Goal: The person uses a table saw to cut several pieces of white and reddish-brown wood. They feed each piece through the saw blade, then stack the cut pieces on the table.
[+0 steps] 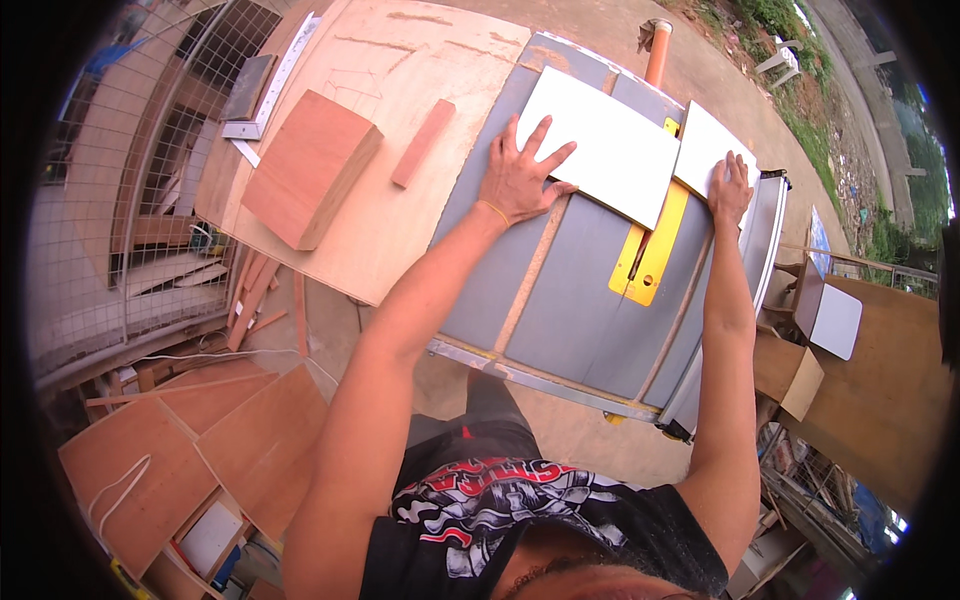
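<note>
My left hand [520,175] is open, fingers spread on the left part of a large white board [610,145], thumb at its near edge. My right hand [730,190], fingers bent, holds a smaller white board [700,140] beside it at the right. Both boards lie on a grey table saw top [570,290]. The yellow insert plate [655,270] with a slot shows from under them. Any blade is hidden.
A plywood side surface [420,230] holds a reddish block [305,165], a strip [423,140] and a metal square [265,125]. An orange pipe [657,55] stands behind. Mesh fencing [130,200] and plywood offcuts [260,450] are left, a brown panel [870,390] right.
</note>
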`<state>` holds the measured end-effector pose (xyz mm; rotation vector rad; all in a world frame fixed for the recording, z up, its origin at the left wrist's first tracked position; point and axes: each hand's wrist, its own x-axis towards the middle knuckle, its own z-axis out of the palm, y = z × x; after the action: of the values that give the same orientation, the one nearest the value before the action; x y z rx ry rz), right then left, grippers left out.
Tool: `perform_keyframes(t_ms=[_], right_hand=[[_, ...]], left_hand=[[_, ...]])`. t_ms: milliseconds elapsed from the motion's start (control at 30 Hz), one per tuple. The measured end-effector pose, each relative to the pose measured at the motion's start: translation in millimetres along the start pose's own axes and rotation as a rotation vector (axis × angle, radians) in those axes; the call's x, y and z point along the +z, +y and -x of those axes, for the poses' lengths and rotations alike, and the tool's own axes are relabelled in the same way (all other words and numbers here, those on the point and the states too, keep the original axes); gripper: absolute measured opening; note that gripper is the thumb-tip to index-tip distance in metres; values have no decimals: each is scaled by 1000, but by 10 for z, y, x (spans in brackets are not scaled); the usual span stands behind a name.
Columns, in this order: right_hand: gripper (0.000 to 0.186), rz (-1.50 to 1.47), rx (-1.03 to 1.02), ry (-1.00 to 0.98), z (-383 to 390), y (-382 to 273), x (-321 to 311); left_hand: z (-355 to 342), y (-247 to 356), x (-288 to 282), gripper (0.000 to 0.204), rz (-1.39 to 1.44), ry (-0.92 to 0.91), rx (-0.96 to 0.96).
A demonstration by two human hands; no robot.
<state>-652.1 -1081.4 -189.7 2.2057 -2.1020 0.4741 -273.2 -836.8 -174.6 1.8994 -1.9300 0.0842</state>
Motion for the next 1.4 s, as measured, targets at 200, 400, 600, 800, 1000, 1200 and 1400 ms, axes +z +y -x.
perform_keyframes(t_ms=[200, 400, 600, 800, 1000, 1200, 1400], right_hand=[[55, -11, -16, 13, -186, 41, 70], [55, -37, -26, 17, -365, 48, 128], [56, -13, -26, 22, -514, 44, 200], [57, -19, -21, 27, -764, 36, 256], [69, -18, -65, -103, -951, 42, 328], [98, -205, -315, -571, -1051, 391, 47], [76, -40, -699, -526, -923, 311, -592]], left_hand=[[-15, 20, -19, 70, 23, 8, 2], [-38, 23, 38, 72, 35, 16, -23], [-85, -276, -67, 68, -47, 56, -34], [0, -558, -196, 56, -45, 81, -20], [31, -518, -307, 52, -49, 52, -71], [25, -595, -145, 54, 27, 124, -74], [121, -598, -227, 52, 48, 128, -106]])
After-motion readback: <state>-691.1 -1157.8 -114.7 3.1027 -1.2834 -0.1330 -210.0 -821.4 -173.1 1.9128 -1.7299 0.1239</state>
